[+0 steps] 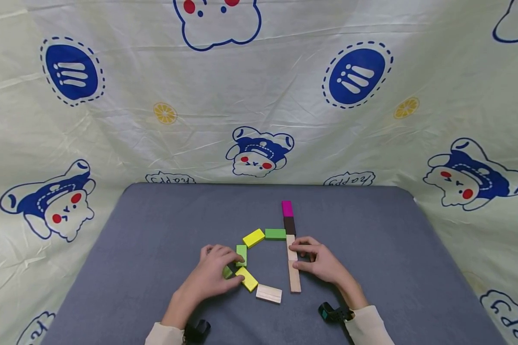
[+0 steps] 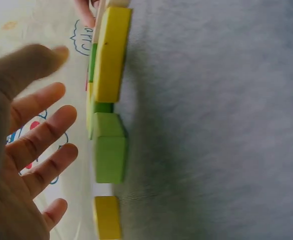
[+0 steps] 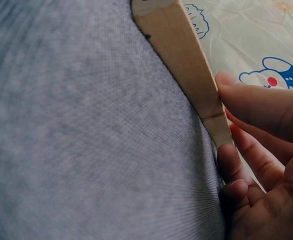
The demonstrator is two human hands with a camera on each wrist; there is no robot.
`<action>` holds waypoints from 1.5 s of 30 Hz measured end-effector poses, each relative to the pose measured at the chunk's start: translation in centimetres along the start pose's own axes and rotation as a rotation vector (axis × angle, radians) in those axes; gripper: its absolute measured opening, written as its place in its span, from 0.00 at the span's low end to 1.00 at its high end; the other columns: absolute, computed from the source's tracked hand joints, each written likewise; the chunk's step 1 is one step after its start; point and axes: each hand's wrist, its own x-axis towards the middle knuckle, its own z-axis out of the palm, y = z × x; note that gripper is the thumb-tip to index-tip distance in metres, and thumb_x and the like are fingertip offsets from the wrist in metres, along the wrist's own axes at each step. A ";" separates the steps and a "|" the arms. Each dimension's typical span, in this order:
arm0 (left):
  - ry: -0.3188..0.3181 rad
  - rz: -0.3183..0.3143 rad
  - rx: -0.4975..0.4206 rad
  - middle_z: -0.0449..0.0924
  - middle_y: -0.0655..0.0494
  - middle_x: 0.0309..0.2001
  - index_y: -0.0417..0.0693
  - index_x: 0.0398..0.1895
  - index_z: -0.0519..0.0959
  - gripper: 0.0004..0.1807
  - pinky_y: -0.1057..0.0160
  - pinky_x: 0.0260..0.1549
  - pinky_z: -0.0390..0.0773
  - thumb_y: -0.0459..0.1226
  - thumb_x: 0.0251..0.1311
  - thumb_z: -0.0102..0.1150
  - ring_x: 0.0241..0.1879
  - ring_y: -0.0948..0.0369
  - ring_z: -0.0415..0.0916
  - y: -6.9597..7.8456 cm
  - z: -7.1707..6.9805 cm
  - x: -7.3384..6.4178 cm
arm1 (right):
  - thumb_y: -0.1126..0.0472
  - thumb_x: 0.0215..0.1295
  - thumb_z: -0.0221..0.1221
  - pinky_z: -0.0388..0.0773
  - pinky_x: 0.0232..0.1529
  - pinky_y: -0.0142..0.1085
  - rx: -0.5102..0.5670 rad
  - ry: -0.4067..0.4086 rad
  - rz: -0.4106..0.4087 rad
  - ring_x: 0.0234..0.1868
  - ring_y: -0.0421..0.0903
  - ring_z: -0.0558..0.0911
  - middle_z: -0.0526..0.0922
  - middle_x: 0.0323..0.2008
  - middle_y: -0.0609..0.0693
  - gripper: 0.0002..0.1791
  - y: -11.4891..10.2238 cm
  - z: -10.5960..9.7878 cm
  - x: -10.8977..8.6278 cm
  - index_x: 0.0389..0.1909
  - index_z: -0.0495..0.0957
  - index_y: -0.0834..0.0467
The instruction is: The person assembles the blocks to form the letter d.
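Observation:
My left hand (image 1: 213, 270) hovers over the left side of a row of small blocks, its fingers spread in the left wrist view. Beneath its thumb is a yellow block (image 1: 250, 282); by the fingertips lies a light green block (image 1: 241, 250). Another green block (image 1: 227, 272) shows partly under the palm. On the right, my right hand (image 1: 323, 262) holds the upper plain wooden block (image 1: 290, 239), its index finger reaching across the top. The thumb touches near the joint with the lower wooden block (image 1: 294, 281), the two standing end to end in line.
A dark brown block (image 1: 289, 225) and a magenta block (image 1: 287, 208) continue the line away from me. A green block (image 1: 275, 234) and a yellow block (image 1: 253, 238) curve off leftward. Nearer lies a pale wooden block (image 1: 269, 293). All are on a grey cloth-covered table (image 1: 177, 215).

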 end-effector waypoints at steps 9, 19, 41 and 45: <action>-0.038 0.015 0.066 0.85 0.66 0.41 0.60 0.39 0.87 0.10 0.38 0.58 0.63 0.44 0.54 0.78 0.47 0.60 0.76 0.0 1.0 -0.4 | 0.54 0.61 0.73 0.73 0.43 0.34 0.003 0.003 -0.010 0.45 0.46 0.77 0.79 0.59 0.53 0.24 0.0 0.0 0.0 0.58 0.85 0.57; -0.023 0.010 0.037 0.85 0.64 0.45 0.59 0.41 0.88 0.10 0.39 0.57 0.65 0.44 0.56 0.77 0.50 0.60 0.76 -0.1 0.6 -0.6 | 0.54 0.62 0.73 0.73 0.43 0.34 0.006 0.005 -0.014 0.45 0.46 0.77 0.79 0.58 0.53 0.24 0.0 0.0 0.0 0.57 0.85 0.57; -0.004 -0.210 -0.169 0.79 0.55 0.56 0.50 0.62 0.81 0.27 0.47 0.58 0.77 0.37 0.57 0.74 0.57 0.54 0.78 -5.4 -2.4 -2.4 | 0.53 0.62 0.73 0.73 0.42 0.33 -0.023 -0.002 -0.020 0.44 0.43 0.76 0.79 0.58 0.53 0.24 0.1 0.0 0.1 0.58 0.85 0.57; -0.016 -0.232 -0.177 0.80 0.55 0.56 0.49 0.61 0.81 0.26 0.49 0.57 0.79 0.36 0.58 0.74 0.55 0.55 0.79 -5.8 -2.3 -2.4 | 0.54 0.61 0.73 0.73 0.42 0.33 -0.024 0.006 -0.018 0.44 0.43 0.76 0.79 0.58 0.53 0.24 0.2 0.1 0.1 0.57 0.85 0.57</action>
